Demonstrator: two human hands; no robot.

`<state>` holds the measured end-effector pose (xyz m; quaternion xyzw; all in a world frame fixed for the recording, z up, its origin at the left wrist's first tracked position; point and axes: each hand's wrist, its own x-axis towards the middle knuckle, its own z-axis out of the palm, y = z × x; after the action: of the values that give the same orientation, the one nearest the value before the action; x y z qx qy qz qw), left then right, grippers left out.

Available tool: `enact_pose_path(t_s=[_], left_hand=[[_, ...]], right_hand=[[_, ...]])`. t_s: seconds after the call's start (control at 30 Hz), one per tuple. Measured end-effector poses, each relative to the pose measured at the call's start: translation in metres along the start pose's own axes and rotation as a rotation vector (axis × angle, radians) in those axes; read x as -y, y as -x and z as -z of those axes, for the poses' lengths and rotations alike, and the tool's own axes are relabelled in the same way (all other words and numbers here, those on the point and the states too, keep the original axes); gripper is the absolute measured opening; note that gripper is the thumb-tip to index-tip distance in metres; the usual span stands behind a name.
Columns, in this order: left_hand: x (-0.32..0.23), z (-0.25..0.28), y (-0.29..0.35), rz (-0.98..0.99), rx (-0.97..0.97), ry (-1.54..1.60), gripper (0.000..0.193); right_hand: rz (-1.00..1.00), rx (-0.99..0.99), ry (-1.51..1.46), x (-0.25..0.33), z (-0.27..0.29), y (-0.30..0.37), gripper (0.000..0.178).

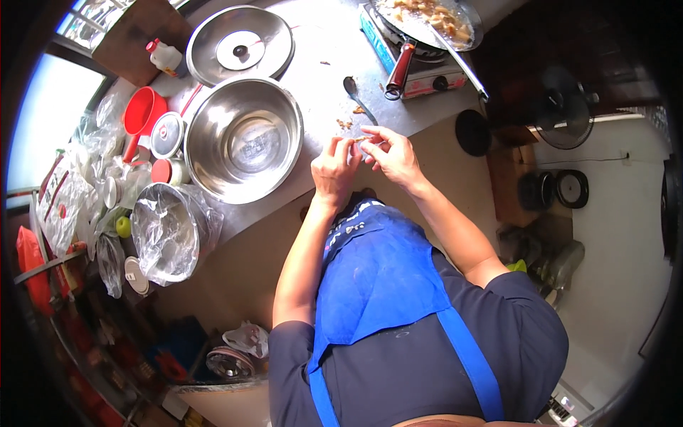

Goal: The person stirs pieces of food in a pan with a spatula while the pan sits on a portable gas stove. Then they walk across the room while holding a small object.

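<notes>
Over the counter's front edge, my left hand (333, 171) and my right hand (395, 156) meet, fingertips pinched together. Between them is a small brownish piece (361, 139), mostly covered by my fingers; it looks like a bit of food. Just beyond my fingers lie brown crumbs (344, 124) and a dark-headed spoon (351, 87), its handle pointing toward my right hand. Farther off to the right, a frying pan (400, 71) with a red-brown handle holds golden pieces of food (435, 20) in bubbling oil.
The pan sits on a portable gas stove (455, 80), with a long metal utensil handle (466, 65) jutting over it. To the left stand a large steel bowl (203, 146), another bowl with a lid (274, 60), a red dipper (144, 108) and a plastic-covered bowl (165, 235).
</notes>
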<state>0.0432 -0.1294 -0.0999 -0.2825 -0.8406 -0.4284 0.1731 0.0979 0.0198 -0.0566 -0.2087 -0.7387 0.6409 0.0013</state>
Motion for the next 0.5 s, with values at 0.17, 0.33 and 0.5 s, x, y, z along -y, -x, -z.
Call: enact_pose_path(t_s=[0.17,0.33,0.5], left_hand=[[-0.015,0.027,0.004,0.025,-0.033,0.123,0.019],[-0.024,0.037,0.011,0.389,-0.019,0.544,0.016],[-0.039,0.058,0.007,0.879,-0.019,1.274,0.013]], right_hand=[[0.054,0.105,-0.134,0.007,-0.006,0.008,0.018],[-0.05,0.216,-0.371,0.022,-0.01,0.013,0.015],[-0.135,0.269,-0.61,0.034,-0.013,0.021,0.016]])
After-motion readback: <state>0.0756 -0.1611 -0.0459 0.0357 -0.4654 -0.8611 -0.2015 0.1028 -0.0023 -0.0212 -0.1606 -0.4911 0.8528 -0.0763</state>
